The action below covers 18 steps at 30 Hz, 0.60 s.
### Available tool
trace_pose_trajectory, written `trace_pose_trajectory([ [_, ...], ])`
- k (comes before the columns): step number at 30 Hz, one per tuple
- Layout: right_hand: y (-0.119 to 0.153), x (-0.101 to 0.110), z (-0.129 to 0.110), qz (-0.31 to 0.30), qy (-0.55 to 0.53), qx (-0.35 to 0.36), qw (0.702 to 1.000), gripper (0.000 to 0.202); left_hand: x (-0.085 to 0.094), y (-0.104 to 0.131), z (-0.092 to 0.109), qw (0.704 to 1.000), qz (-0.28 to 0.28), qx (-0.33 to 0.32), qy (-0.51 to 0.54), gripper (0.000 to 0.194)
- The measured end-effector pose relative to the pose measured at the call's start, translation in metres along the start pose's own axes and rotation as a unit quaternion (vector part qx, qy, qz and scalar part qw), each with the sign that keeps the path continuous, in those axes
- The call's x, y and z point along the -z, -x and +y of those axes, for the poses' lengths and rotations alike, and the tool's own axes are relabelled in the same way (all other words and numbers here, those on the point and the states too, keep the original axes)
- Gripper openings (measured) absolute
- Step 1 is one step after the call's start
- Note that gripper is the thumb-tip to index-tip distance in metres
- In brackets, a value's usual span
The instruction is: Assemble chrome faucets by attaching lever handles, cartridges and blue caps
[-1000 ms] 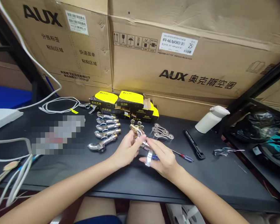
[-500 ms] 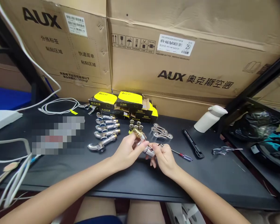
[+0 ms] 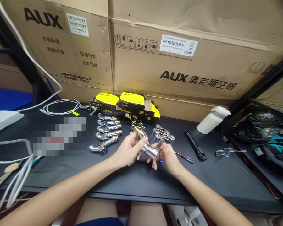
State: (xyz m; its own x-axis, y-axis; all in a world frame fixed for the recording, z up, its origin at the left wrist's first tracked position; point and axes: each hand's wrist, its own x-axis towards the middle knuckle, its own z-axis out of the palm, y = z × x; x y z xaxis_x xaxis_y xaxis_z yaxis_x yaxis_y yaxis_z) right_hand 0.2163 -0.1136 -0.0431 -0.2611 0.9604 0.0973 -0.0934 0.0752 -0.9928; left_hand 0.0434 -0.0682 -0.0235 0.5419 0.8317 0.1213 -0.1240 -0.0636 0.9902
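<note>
Both hands are on a chrome faucet (image 3: 152, 152) held above the table. My left hand (image 3: 128, 151) is closed around its body near the brass threaded end, which points up and away. A flat lever handle (image 3: 159, 143) stands up from the faucet's near right side, and my right hand (image 3: 170, 158) pinches it between thumb and fingers. A small blue tip shows under the right fingers; what it belongs to is hidden. Several curved chrome fittings (image 3: 108, 128) with brass ends lie in a row to the left. Small metal rings (image 3: 140, 125) stand just behind the hands.
Several loose lever handles (image 3: 165, 133) lie to the right, near a screwdriver (image 3: 185, 158) and a black utility knife (image 3: 195, 145). A white bottle (image 3: 212, 121) stands farther back. Yellow-and-black boxes (image 3: 132, 102) are stacked before large cartons (image 3: 179, 62). White cables (image 3: 16, 169) run along the left.
The faucet has turned in my hands, so its chrome body and upright lever now show. My right hand has shifted slightly right, from the body to the lever.
</note>
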Motion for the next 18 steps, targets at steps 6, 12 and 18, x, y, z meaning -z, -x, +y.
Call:
trace_pose_trajectory([
  [6, -0.0022, 0.0088, 0.0009, 0.074, -0.027, 0.049, 0.996, 0.049, 0.0052, -0.0084, 0.0090, 0.977, 0.001, 0.128, 0.169, 0.031],
  [12, -0.0029, 0.0086, 0.0014, 0.076, -0.036, 0.079, 0.993, 0.034, 0.0060, -0.0076, 0.0063, 0.972, -0.023, 0.155, 0.177, 0.034],
  [18, -0.0015, 0.0058, -0.0052, 0.084, -0.029, 0.012, 0.996, 0.030, 0.0036, -0.0069, 0.0004, 0.985, -0.019, 0.133, 0.106, 0.037],
])
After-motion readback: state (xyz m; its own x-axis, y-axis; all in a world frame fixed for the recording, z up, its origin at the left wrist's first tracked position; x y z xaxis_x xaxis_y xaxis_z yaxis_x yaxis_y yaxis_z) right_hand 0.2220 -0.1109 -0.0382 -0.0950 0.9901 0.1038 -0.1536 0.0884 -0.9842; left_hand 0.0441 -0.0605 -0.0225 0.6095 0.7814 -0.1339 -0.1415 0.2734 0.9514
